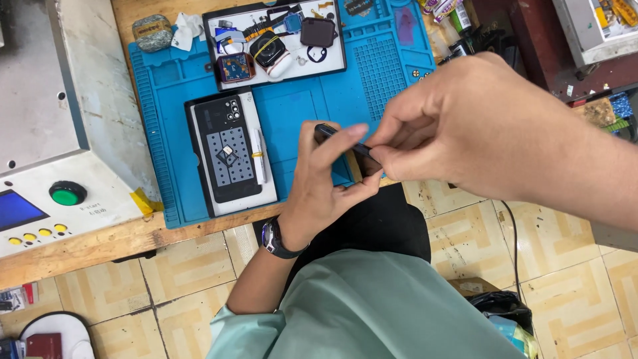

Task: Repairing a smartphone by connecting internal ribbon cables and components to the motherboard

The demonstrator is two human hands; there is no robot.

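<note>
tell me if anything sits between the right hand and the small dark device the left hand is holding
Nothing visible does. The right hand already has its fingertips on the small dark device, which the left hand holds from below, just over the near edge of the blue mat.

Below you lies a floor of cream tiles [186,272] with a faint yellow pattern and dark grout lines, lit evenly and softly. Your wooden workbench [100,242] runs across the upper part of the view, its edge worn and pale, with a blue work mat [173,86] spread over it. At the left stands a grey-white machine housing [80,100].
</note>
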